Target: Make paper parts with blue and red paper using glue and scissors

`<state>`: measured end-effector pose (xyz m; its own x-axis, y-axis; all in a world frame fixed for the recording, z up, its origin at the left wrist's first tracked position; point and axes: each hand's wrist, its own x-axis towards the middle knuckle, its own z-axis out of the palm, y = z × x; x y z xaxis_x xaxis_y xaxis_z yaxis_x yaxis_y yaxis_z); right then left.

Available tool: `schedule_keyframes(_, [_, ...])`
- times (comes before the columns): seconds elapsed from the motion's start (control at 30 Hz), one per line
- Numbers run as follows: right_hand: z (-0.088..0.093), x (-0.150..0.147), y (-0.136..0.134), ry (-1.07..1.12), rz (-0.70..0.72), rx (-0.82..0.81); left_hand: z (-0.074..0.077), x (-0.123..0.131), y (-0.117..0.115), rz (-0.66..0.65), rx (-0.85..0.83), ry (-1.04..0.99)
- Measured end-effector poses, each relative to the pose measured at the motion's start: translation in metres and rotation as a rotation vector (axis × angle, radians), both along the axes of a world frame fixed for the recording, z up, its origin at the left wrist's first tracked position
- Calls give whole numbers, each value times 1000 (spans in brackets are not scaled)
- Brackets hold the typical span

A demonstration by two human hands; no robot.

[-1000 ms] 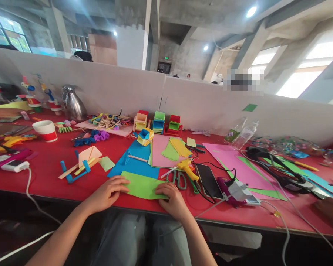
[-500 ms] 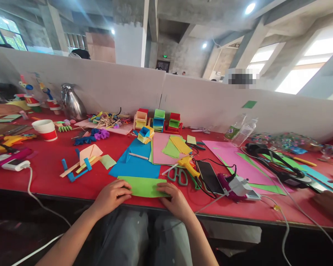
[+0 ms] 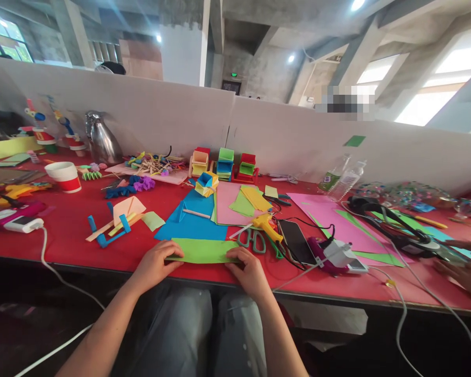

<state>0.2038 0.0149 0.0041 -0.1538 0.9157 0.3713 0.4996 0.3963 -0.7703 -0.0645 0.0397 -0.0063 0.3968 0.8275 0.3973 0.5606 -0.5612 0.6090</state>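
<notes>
A strip of green paper (image 3: 205, 251) lies crosswise near the table's front edge, its near long edge bowed slightly. My left hand (image 3: 159, 260) pinches its left end between thumb and fingers. At the other end, my right hand (image 3: 245, 264) grips the paper the same way. Just beyond the strip lies a blue sheet (image 3: 194, 228) with a white stick (image 3: 197, 213) on it. Right of my right hand are green-handled scissors (image 3: 252, 240) and a yellow glue gun (image 3: 269, 226).
Pink paper (image 3: 231, 207), a phone (image 3: 297, 242) and a purple power strip (image 3: 325, 255) with cables lie to the right. Folded paper boxes (image 3: 224, 165) stand along the white partition. A paper cup (image 3: 65, 177) is at left. Another person's hand (image 3: 465, 269) rests at far right.
My fingers have shifted from lying on the green paper to pinching its two ends. The near edge of the strip now looks lifted and curved. The view has tilted slightly.
</notes>
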Motion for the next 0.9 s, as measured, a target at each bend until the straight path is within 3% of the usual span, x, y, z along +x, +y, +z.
schedule_keyframes(0.33, [5,9,-6,-19,-7,-70,2,-4,-1,-46,-101,-5])
schedule_keyframes(0.5, [3,9,-6,-79,-4,-79,-1,-5,-5,-11,-19,19])
schedule_keyframes(0.67, [4,3,-5,-209,-148,24,-4,-1,-13,84,74,8])
schedule_keyframes(0.9, [4,-4,-7,-358,-299,10,-5,3,-15,193,94,26])
